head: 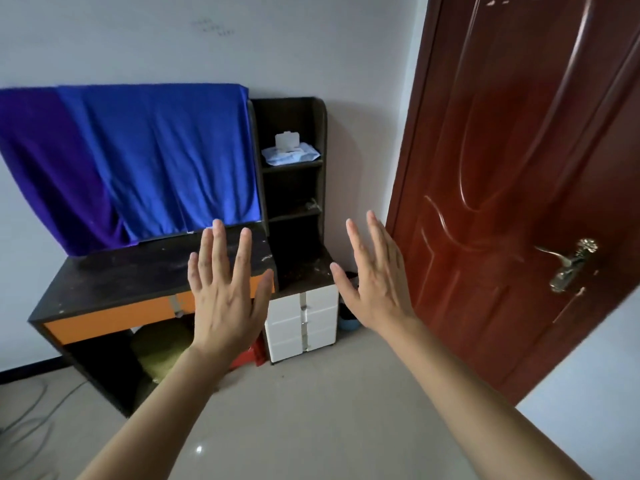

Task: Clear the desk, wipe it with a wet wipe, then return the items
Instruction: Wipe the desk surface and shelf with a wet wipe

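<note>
A dark, dusty desk (114,278) with an orange drawer front stands against the wall ahead. A blue cloth (145,157) hangs over its raised back. On the top shelf of the dark shelf unit (322,140) to the desk's right lies a pack of wet wipes (290,152). My left hand (225,292) and my right hand (375,275) are held up in the air in front of the desk, backs toward me, fingers straight and spread, holding nothing and touching nothing.
A white drawer cabinet (301,323) sits under the shelf unit. A red-brown door (512,168) with a brass handle (568,265) stands at the right. A green stool (159,348) and something red (249,355) sit under the desk. Cables (31,420) lie on the floor at left.
</note>
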`<action>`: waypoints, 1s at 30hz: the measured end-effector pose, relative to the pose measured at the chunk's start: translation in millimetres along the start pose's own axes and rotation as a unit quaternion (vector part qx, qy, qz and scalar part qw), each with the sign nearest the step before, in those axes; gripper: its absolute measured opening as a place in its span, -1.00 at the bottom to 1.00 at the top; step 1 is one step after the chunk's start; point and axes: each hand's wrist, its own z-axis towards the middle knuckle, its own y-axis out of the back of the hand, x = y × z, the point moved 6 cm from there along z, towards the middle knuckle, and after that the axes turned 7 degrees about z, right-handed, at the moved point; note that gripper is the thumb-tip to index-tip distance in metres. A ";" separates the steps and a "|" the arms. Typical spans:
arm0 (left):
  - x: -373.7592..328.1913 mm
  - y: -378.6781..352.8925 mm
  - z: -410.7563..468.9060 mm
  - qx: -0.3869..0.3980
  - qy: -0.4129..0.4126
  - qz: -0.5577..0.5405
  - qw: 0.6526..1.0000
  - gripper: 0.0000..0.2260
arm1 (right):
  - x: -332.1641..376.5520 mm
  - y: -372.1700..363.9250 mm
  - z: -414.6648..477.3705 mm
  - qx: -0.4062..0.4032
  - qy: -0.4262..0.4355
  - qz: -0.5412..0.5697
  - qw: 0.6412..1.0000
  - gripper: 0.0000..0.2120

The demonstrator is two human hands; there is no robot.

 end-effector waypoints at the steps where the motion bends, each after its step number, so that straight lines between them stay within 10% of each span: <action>1: 2.2 -11.5 9.8 0.007 -0.005 -0.001 1.000 -0.41 | -3.6 -10.5 6.9 0.003 0.001 0.001 1.000 -0.32; 30: 134.6 -379.2 391.6 0.080 -0.014 0.037 0.996 -0.43 | -254.2 -363.5 385.0 0.081 -0.025 0.033 0.996 -0.45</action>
